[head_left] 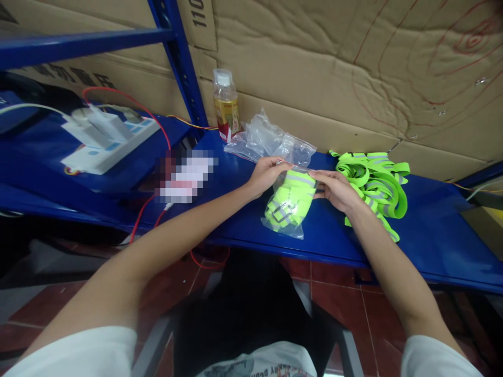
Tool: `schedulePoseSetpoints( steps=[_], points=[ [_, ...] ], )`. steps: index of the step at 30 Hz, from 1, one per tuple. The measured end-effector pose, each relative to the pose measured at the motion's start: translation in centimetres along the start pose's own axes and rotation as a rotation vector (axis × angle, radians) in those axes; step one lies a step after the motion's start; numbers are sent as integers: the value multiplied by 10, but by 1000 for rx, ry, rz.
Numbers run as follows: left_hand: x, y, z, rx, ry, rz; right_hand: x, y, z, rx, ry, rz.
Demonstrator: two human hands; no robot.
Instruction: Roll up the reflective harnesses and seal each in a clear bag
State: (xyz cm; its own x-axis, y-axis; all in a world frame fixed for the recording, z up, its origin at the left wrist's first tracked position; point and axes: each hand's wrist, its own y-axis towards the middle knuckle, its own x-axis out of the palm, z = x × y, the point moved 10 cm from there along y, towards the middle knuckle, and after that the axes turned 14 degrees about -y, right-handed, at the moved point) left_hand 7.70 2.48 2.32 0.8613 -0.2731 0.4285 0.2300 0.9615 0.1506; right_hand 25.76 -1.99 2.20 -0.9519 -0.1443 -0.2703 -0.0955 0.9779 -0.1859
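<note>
Between my hands is a clear plastic bag (299, 230) with a folded neon-yellow reflective strap (295, 195) inside, grey stripes and a dark buckle showing through. My left hand (268, 175) pinches the bag's upper left corner. At the upper right edge, my right hand (336, 188) grips the same bag between thumb and fingers. The bag's lower end lies just over the blue shelf. To the right of my right hand lies a loose heap of neon-green reflective straps (377, 183). Just behind my hands is a pile of clear plastic bags (271, 139).
A plastic bottle (227, 107) stands at the back of the blue shelf (231, 217). At left are a white power strip (113, 149), a red cable (165, 133) and a pixelated object (184, 178). A cardboard wall (291, 68) closes the back; a blue post (181, 68) rises at left.
</note>
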Motion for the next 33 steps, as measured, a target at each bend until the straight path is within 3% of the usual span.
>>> schedulePoseSetpoints(
  steps=[7, 11, 18, 27, 30, 33],
  points=[
    [8, -6, -9, -137, 46, -68, -9, 2, 1, -63, -6, 129],
    [9, -5, 5, -19, 152, -95, -9, 2, 1, -78, -4, 167],
    [4, -1, 17, 136, 169, -78, -7, 5, 5, 7, 80, 66],
    [-2, 1, -2, -180, 143, -64, -16, 3, -4, -123, 9, 179],
    [-1, 0, 2, -177, 168, -79, -18, 3, -7, -161, -38, 191],
    [5, 0, 11, -74, 193, -130, -18, 2, -9, -162, -50, 192]
  ],
)
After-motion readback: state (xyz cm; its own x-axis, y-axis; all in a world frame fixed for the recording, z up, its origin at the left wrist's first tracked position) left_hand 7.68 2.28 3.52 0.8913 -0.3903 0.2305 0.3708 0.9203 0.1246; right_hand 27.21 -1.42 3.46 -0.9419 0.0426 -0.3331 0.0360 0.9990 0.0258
